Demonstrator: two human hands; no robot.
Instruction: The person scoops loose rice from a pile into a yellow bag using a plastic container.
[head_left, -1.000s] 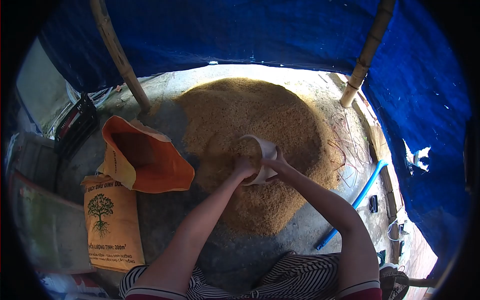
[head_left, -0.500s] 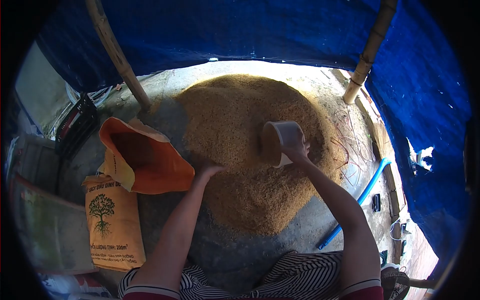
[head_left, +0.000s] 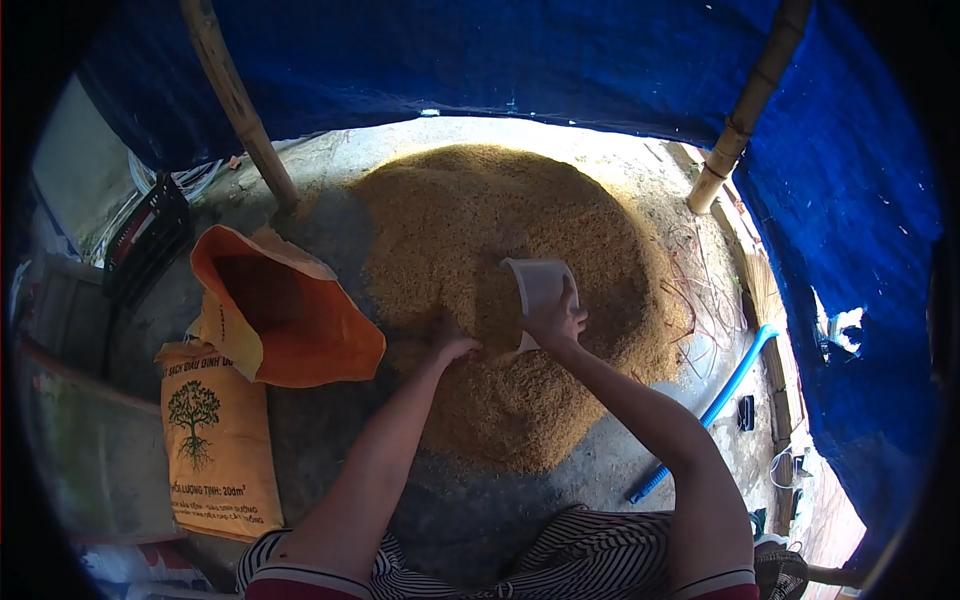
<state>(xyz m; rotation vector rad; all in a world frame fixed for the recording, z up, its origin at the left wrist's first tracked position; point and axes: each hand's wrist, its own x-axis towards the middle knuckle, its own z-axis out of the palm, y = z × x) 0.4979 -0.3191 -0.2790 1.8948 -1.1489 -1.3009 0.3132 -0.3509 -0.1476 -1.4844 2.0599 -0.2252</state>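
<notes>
A big heap of golden-brown grain lies on the concrete floor in front of me. My right hand grips a white plastic tub, tilted with its mouth toward the left and its lower edge dug into the heap. My left hand rests on the grain just left of the tub, fingers pressed into the pile. To the left stands an orange sack with its mouth held open, facing the heap.
A flat printed sack lies below the orange one. Two bamboo posts hold a blue tarp behind the heap. A blue hose lies at the right. A dark crate sits far left.
The tub swung from the centre out to the right over the heap, then came back down into the grain. My left hand let go of it and now presses the pile beside it.
</notes>
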